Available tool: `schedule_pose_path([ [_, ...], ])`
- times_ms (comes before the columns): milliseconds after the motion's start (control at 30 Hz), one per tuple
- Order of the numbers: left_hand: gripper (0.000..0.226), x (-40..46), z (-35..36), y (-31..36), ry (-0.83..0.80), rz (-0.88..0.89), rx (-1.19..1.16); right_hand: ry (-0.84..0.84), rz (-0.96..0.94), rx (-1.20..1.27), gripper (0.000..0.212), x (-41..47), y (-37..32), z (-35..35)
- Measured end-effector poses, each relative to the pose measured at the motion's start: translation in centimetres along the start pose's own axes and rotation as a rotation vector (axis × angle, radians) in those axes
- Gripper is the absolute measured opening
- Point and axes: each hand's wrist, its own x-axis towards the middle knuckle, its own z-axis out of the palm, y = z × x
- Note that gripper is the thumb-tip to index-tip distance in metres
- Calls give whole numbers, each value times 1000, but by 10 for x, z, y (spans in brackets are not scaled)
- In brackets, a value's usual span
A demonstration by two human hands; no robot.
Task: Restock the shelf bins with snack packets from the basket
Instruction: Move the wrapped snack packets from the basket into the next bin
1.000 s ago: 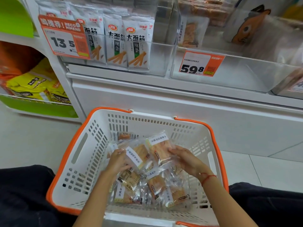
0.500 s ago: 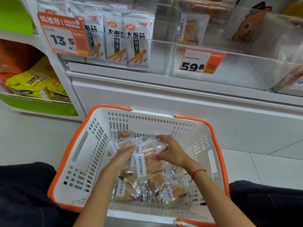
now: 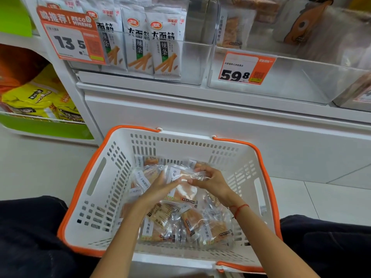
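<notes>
Knees in dark trousers (image 3: 30,237) frame my view. Between them sits the white basket (image 3: 96,197), clear snack packets (image 3: 192,225) heaped inside. My left hand (image 3: 160,189) and right hand (image 3: 210,180) both reach in, fingers curled around one raised packet (image 3: 180,177). Beyond, the shelf bin (image 3: 301,85) marked 59.8 holds one similar packet; the neighbouring bin (image 3: 192,63) holds white pouches.
</notes>
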Motion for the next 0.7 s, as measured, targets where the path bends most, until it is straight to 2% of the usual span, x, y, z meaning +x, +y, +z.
schedule_pose_path([
  [67, 80, 1, -2, -5, 27, 3, 64, -34, -12, -121, 36, 2, 0, 3],
  [133, 64, 1, -2, -10, 95, -11, 79, -62, -21, -171, 48, 4, 3, 7],
  [200, 50, 5, -5, -15, 232, 9, 24, 20, 6, -135, 50, 6, 7, 8],
  [233, 51, 7, -8, -18, 328, -8, -31, 93, 15, -193, 40, 4, 9, 5],
  [267, 60, 13, -14, -25, 406, -44, -109, 133, 30, -383, 24, 6, 17, 0],
  [300, 70, 19, -21, -32, 462, -68, -205, 92, 79, -598, 16, 6, 26, -5],
  [333, 76, 26, -28, -41, 493, -68, -315, -12, 157, -784, 23, 4, 36, -7],
  [400, 71, 48, -41, -66, 519, -65, -492, -274, 287, -1092, 22, -6, 56, 0],
  [433, 68, 49, -44, -68, 510, -68, -541, -346, 290, -1217, 35, -8, 71, 5],
  [467, 67, 45, -43, -60, 536, -70, -599, -351, 300, -1330, 44, -14, 76, 11],
  [500, 66, 39, -41, -51, 547, -67, -644, -288, 255, -1381, 44, -15, 82, 15],
  [567, 63, 31, -34, -34, 558, -43, -702, -214, 181, -1275, 32, -19, 86, 20],
  [633, 54, 29, -27, -27, 537, -31, -741, -210, 223, -1045, 9, -19, 83, 17],
  [700, 38, 26, -22, -19, 488, 13, -809, -153, 288, -906, 27, -13, 79, 9],
])
